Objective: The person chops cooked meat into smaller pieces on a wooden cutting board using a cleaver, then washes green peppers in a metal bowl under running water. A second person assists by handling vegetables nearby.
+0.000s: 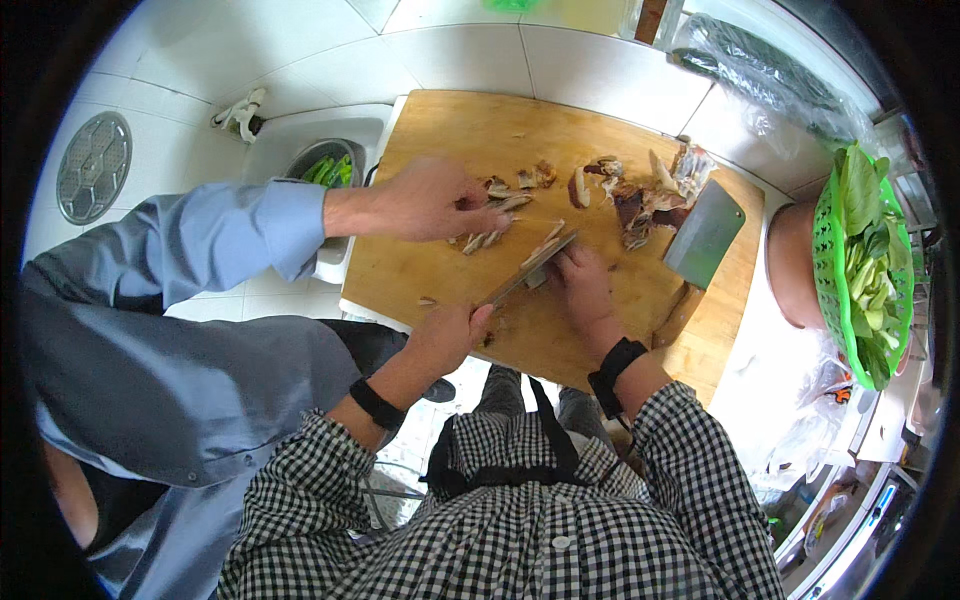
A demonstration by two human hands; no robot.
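My left hand (442, 337) grips the handle end of a kitchen knife (517, 279), whose blade slants up and right across a wooden cutting board (420, 277). Pale meat strips (541, 251) lie along the blade's far side. My right hand (586, 289) is at the tip end of the blade, its fingers curled close to it; whether they grip anything is hidden. A small pale piece (535, 280) lies between this hand and the blade. Another person's hand (427, 201) reaches in from the left, over cut meat pieces (484, 240) beyond the knife.
A cleaver (703, 234) lies on the board's right side, beside a torn meat carcass (660, 199). Further right, a green basket (825, 255) holds leafy greens (870, 277). At the left, a sink (277, 146) contains a metal bowl (358, 154) with green vegetables.
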